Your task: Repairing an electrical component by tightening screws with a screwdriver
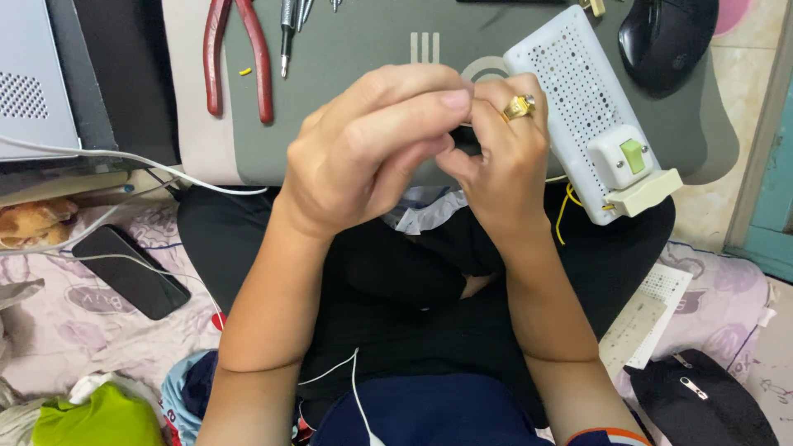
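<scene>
White perforated plastic box (578,99) with a square switch block holding a green rocker at its near end lies just right of our hands, resting on the grey lap counter (347,58). Its long axis runs from far-left to near-right, the switch end pointing toward the near right and overhanging the counter's edge, where a cream-coloured plastic bracket (648,194) sits against it. Thin yellow wires (565,211) hang from its near underside.

Our left hand (363,149) and right hand (500,153) are pressed together above the counter's near edge, fingertips meeting in a pinch; whatever sits between them is hidden by the fingers, so we cannot tell what they clamp. The right hand, wearing a gold ring (519,106), touches or nearly touches the box's left side.

Farther off on the counter lie red-handled pliers (238,58) at the left and a slim screwdriver (286,37) beside them. A black computer mouse (667,37) sits at the far right. To the left, on the patterned bedsheet (83,330), lies a black phone (128,271) with a white cable (124,157) running past it. A black zippered pouch (702,396) lies near right.
</scene>
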